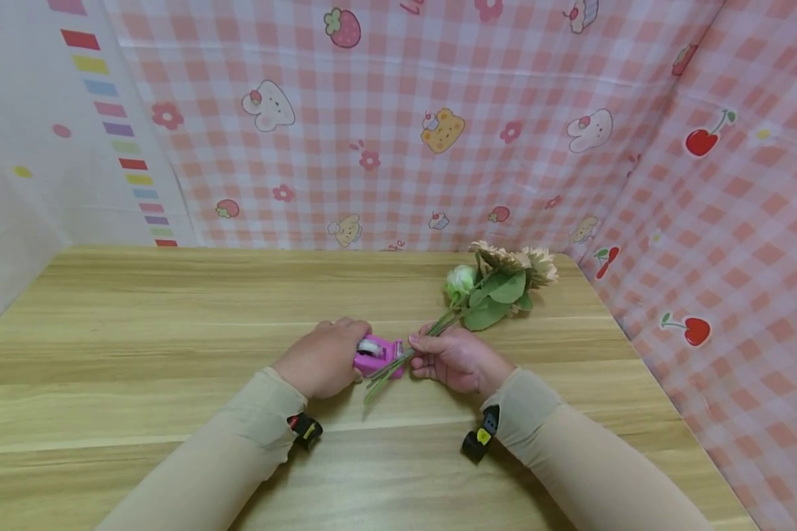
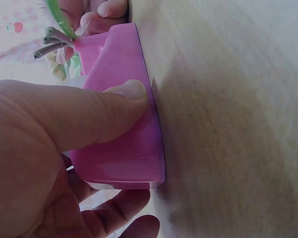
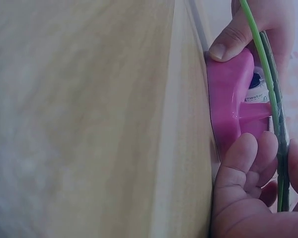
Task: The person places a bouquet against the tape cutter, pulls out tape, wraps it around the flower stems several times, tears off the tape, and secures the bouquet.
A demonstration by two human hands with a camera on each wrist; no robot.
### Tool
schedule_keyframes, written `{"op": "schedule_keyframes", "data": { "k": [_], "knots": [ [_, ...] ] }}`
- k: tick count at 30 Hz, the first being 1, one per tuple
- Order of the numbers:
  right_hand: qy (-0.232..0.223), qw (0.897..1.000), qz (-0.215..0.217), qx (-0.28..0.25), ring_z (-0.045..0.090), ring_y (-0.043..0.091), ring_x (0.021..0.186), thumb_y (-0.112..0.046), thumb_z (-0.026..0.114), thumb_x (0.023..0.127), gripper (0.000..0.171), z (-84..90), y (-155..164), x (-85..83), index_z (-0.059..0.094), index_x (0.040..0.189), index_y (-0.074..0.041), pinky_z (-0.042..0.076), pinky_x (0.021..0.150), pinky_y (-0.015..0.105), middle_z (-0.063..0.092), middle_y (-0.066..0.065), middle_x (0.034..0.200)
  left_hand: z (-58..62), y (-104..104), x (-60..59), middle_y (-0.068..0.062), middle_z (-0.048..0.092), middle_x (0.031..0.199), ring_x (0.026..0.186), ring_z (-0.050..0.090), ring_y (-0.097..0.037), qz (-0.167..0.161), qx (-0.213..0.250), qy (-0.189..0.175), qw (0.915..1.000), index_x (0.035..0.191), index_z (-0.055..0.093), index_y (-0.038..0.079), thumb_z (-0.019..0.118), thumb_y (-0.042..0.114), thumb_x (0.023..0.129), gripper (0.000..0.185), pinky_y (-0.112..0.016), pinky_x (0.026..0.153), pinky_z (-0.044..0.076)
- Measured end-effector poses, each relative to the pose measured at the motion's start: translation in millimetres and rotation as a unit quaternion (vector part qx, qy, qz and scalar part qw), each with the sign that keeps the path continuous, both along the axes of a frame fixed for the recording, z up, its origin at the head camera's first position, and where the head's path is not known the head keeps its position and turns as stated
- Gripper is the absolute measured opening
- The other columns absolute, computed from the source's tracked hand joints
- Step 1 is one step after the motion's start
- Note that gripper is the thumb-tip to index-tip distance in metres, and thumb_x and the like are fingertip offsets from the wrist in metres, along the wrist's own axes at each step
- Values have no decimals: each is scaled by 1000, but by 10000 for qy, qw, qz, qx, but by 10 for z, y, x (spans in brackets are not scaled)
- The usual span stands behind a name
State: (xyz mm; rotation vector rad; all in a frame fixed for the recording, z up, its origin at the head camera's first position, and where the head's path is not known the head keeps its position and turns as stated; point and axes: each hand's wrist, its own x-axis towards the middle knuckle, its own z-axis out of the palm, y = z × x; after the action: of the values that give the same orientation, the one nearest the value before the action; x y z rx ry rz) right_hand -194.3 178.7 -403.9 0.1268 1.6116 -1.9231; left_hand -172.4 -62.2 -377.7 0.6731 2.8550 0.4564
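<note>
The left hand [image 1: 322, 359] gripped the pink tape dispenser [image 1: 378, 355], its thumb [image 2: 97, 111] pressed flat along the dispenser's side and its fingers curled round the far side, pinning it to the wooden table [image 1: 139, 354]. The roll of tape [image 1: 370, 345] sat in the top of the dispenser, just beyond the knuckles.

Just right of the dispenser, the right hand [image 1: 454, 359] held a bundle of green flower stems [image 1: 398, 361], fingers curled round them. The stems lay across the dispenser's cutter end, touching it, with their cut ends poking out past it on the near side. In the right wrist view the stems [image 3: 270, 99] ran over the pink body [image 3: 231, 94] with the fingertips [image 3: 241, 153] beside it.

From the dispenser the stems ran away and to the right, up to the flower heads [image 1: 505, 276]: a pale green bud, broad leaves and beige blooms, lying on the table near its far right corner. A pink checked cloth [image 1: 438, 110] hung behind the table.
</note>
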Motion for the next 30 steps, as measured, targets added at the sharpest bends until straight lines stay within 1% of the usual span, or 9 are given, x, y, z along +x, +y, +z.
{"op": "schedule_keyframes", "data": {
  "k": [7,14,17,21,25,30],
  "knots": [
    [-19,10000,-59,-9,67,11,69,-9,57,107,15,4,-6,0,54,93,-15,63,72,28,73,-1,77,-12,1,-13,-9,66,130,112,62,-31,25,3,-22,10000,138,59,11,79,20,93,50,-45,104,55],
    [-4,9999,-114,13,66,11,67,-8,58,106,17,-5,-5,4,59,91,-13,62,69,27,73,0,78,-21,4,-13,-11,64,139,118,62,-34,-20,-12,39,10000,141,58,9,80,20,92,55,-47,107,54],
    [34,9998,-95,169,64,10,65,-10,60,106,17,-11,-4,3,64,90,-12,60,65,25,72,0,78,-23,4,-12,-11,64,138,118,62,-34,-14,-10,29,10000,140,58,10,80,20,92,54,-47,106,54],
    [34,9983,-85,583,60,9,63,-14,64,105,19,3,-2,3,71,88,-11,56,61,22,69,0,77,-20,7,-9,-11,64,138,118,62,-33,-14,-20,7,10000,140,58,10,80,20,92,53,-47,106,54],
    [59,9961,-129,870,61,9,64,-15,66,104,18,49,-9,14,74,89,-9,58,63,23,68,1,75,-17,9,-5,-11,64,138,119,62,-33,-14,-23,-16,10000,140,58,10,80,20,93,53,-47,107,54],
    [99,9954,-180,936,64,10,65,-11,67,102,12,120,-34,35,75,96,-4,61,66,25,69,2,73,-16,11,3,-10,64,137,118,62,-32,10,15,-27,10000,139,58,11,79,20,93,52,-47,107,54]
  ]
}}
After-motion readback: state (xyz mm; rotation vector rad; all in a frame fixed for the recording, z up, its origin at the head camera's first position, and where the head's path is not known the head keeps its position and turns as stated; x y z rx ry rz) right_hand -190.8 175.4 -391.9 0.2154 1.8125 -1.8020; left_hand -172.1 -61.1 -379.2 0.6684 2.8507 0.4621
